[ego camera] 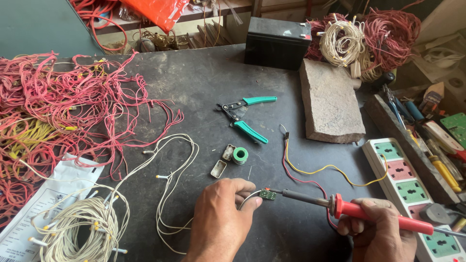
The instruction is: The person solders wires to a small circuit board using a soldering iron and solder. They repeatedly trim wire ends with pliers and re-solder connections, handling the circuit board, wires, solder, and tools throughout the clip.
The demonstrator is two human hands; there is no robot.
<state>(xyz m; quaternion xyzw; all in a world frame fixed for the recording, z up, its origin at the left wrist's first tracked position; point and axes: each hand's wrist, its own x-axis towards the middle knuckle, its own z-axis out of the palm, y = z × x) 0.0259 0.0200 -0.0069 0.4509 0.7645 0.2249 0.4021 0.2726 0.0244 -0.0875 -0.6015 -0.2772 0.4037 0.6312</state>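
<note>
Small green circuit board (267,194) sits low-centre over the dark worktop (204,87), pinched at the fingertips of the left hand (221,218); a white wire (170,184) loops off it to the left. Soldering iron (359,209): long axis runs nearly level, slightly up to the left; metal tip points left and meets the board's right edge, red handle trails right. Right hand (378,233) has its grip closed round the red handle, knuckles up, wrist coming in from the lower right. Left hand's grip is closed on the board, fingers curled, back of hand up.

Red and yellow wires (310,174) curve just above the iron. Green solder spool (240,155) and small open tin (219,168) lie just above the left hand. Green-handled wire strippers (247,119) lie farther up, open. Stone slab (330,102) right of them; black rectangular battery (276,42) behind it. White power strip (412,194) with green and pink sockets along the right edge. White printed plastic bag (43,204) lower left, under a white wire coil (82,228). Orange plastic bag (158,12) at top. Red wire tangle (53,111) at left.
</note>
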